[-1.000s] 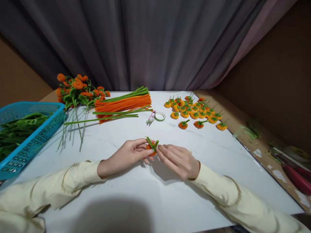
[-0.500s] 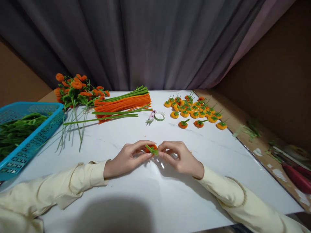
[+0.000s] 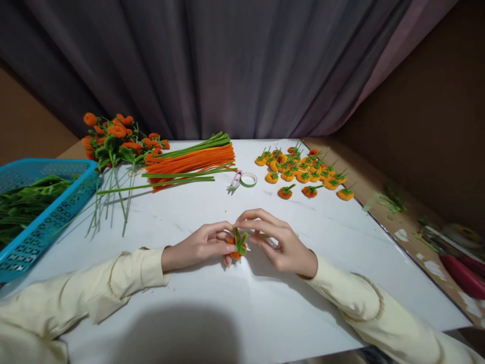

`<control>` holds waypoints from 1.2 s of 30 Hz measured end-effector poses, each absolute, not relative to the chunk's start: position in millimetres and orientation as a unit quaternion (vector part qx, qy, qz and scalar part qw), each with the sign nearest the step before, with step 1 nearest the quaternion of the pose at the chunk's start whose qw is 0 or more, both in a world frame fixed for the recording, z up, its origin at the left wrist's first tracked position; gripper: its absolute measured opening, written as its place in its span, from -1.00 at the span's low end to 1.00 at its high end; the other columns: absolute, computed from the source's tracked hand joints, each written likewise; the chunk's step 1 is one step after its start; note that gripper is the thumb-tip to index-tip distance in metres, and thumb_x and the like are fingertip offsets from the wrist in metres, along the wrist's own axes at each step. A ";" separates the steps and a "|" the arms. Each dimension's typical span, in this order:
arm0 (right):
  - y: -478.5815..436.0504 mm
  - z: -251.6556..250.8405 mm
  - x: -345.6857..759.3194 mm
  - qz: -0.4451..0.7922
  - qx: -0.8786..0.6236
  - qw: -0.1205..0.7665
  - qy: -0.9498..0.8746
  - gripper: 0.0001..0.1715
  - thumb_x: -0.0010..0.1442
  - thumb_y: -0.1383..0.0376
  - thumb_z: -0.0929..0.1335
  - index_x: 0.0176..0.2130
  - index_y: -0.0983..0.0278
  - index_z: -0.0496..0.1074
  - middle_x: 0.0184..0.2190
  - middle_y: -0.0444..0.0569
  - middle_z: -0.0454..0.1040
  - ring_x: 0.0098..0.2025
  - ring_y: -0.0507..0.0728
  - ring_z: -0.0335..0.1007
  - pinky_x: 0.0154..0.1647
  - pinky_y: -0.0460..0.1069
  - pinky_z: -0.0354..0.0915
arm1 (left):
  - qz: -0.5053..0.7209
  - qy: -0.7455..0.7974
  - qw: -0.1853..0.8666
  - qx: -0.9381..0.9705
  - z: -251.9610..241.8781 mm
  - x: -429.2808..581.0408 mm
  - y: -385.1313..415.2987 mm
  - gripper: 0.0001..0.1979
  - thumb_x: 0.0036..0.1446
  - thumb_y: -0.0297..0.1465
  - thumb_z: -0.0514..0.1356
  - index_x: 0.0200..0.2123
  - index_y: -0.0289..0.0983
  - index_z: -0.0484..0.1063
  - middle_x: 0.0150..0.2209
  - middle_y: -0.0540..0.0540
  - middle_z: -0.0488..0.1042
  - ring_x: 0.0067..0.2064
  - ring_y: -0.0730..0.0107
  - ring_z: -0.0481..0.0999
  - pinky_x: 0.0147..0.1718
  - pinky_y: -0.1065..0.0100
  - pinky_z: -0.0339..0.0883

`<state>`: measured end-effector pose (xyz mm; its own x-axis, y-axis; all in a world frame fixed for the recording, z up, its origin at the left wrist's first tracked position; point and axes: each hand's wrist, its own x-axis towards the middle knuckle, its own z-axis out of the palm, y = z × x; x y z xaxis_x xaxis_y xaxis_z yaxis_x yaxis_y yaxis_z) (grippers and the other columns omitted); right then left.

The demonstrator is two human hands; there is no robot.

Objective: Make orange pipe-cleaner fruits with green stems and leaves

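Observation:
My left hand [image 3: 202, 247] pinches a small orange fuzzy pipe-cleaner pumpkin [image 3: 235, 254] between thumb and fingers, low over the white table. Green pipe-cleaner pieces [image 3: 240, 241] stand up from its top. Close on the other side, my right hand [image 3: 275, 240] has its fingers apart and curved around the upper right of the pumpkin. Its fingertips reach near the green tips; whether they touch is hard to tell. Beyond the hands lie pink-handled snips [image 3: 235, 181] and a roll of green tape [image 3: 249, 180].
A bundle of orange pipe cleaners [image 3: 193, 164] with green ones lies at the back. Several finished orange and yellow pumpkins [image 3: 303, 174] sit at the back right. On the left are orange stems with leaves [image 3: 117, 134] and a blue basket [image 3: 81, 202] of green leaves.
The pumpkin has been turned so its green pieces point upward, and it sits slightly lower. My right hand's fingers have spread from a pinch and lifted.

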<state>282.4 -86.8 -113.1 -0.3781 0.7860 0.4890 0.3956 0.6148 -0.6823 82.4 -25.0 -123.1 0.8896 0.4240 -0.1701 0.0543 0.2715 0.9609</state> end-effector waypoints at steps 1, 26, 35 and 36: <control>-86.0 -114.1 282.4 0.231 -0.361 0.410 -0.805 -0.65 0.19 0.49 0.20 -0.05 0.26 0.34 -0.10 0.11 0.34 -0.07 0.12 0.32 -0.16 0.03 0.35 | 0.115 0.203 0.774 0.588 -123.2 82.5 -24.7 -0.79 0.12 -0.34 0.19 -0.22 -0.34 0.33 -0.37 -0.10 0.45 -0.40 0.43 0.44 -0.34 0.33 0.34; -83.3 -116.7 288.3 0.182 -0.378 0.378 -0.825 -0.83 0.22 0.44 0.20 -0.27 0.27 0.34 -0.33 0.03 0.33 -0.28 0.08 0.29 -0.35 -0.04 0.30 | 0.143 0.207 0.782 0.571 -122.6 82.4 -25.6 -0.81 0.07 -0.38 0.25 -0.28 -0.32 0.31 -0.42 -0.06 0.47 -0.40 0.42 0.48 -0.32 0.32 0.36; -87.3 -99.3 286.3 0.416 -0.508 0.328 -0.680 -0.74 0.20 0.17 0.28 -0.39 0.32 0.34 -0.46 -0.06 0.34 -0.45 0.01 0.26 -0.54 -0.13 0.25 | 0.197 0.230 0.756 0.580 -124.5 84.6 -26.5 -0.79 0.08 -0.38 0.24 -0.27 -0.32 0.28 -0.42 -0.04 0.48 -0.37 0.41 0.51 -0.31 0.32 0.38; -87.2 -97.3 286.0 0.481 -0.507 0.289 -0.654 -0.69 0.19 0.12 0.28 -0.40 0.33 0.35 -0.50 -0.08 0.34 -0.49 -0.01 0.24 -0.58 -0.14 0.24 | 0.207 0.230 0.751 0.583 -125.7 84.8 -26.9 -0.79 0.07 -0.38 0.25 -0.28 -0.32 0.28 -0.43 -0.02 0.47 -0.38 0.42 0.51 -0.32 0.33 0.39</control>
